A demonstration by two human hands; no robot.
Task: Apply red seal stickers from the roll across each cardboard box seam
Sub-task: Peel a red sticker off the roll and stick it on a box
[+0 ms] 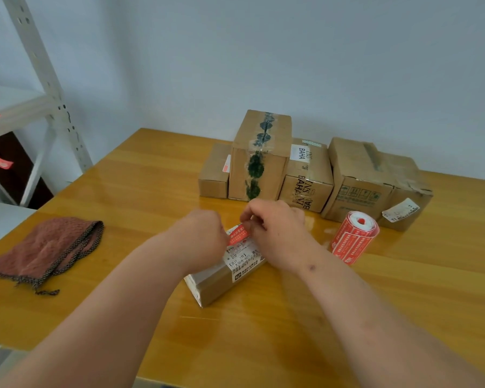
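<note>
Wooden table (157,175) against a pale wall, seen from above my hands. My right hand (277,231) pinches one end of a red seal sticker (239,233); my left hand (205,236) is curled at its other end, apparently gripping it, over the far end of the small cardboard box (221,281). To seat it well, I should centre the sticker across the seam, then press flat from the middle outward. Right of the box stands the sticker roll (354,238); behind it, the waiting boxes (261,155); far left, a folded cloth (48,247).
</note>
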